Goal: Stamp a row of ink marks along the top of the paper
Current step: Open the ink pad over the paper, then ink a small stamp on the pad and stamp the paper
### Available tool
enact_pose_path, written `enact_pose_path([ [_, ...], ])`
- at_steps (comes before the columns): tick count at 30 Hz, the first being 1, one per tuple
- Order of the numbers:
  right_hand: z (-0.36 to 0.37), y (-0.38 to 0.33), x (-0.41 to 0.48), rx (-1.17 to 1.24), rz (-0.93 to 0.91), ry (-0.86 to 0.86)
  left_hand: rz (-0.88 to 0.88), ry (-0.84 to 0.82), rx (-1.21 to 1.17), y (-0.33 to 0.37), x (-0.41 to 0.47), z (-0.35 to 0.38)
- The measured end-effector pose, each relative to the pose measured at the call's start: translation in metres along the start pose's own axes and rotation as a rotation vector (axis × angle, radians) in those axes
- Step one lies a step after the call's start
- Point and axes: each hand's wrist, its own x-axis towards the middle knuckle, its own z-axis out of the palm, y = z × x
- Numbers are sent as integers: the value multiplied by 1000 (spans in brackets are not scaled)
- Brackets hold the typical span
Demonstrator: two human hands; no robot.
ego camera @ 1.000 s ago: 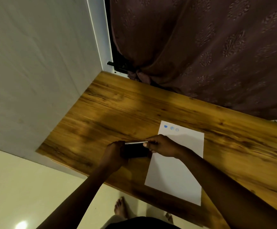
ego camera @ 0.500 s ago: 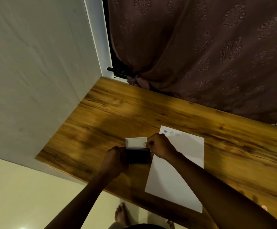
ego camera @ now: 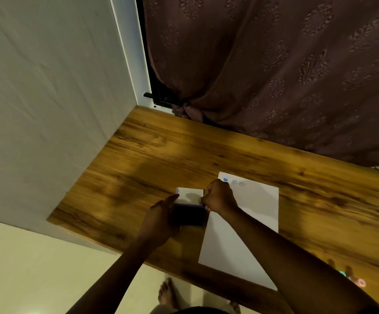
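Observation:
A white sheet of paper lies on the wooden table. Three small blue ink marks sit in a row at its top left corner. Just left of the paper is a dark ink pad, its white lid tipped back and open. My left hand grips the pad's left side, index finger stretched along the lid's edge. My right hand is closed in a fist at the lid's right end and holds it. Whether a stamp is also inside the fist is hidden.
A few small coloured objects lie blurred near the table's front edge at the right. A white wall bounds the table's left side and a brown patterned curtain hangs behind it. A bare foot shows on the floor below.
The white lid has swung up from nearly closed to fully tipped back, exposing the dark pad. Both hands stayed at the pad.

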Motion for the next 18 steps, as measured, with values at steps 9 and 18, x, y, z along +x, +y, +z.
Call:
enact_pose_path([
  [9,-8,0,-3,13,-38,22,-23,-62,18,-2,3,-1],
  [18,-54,33,-40,216,-111,48,-11,-26,-28,45,12,16],
])
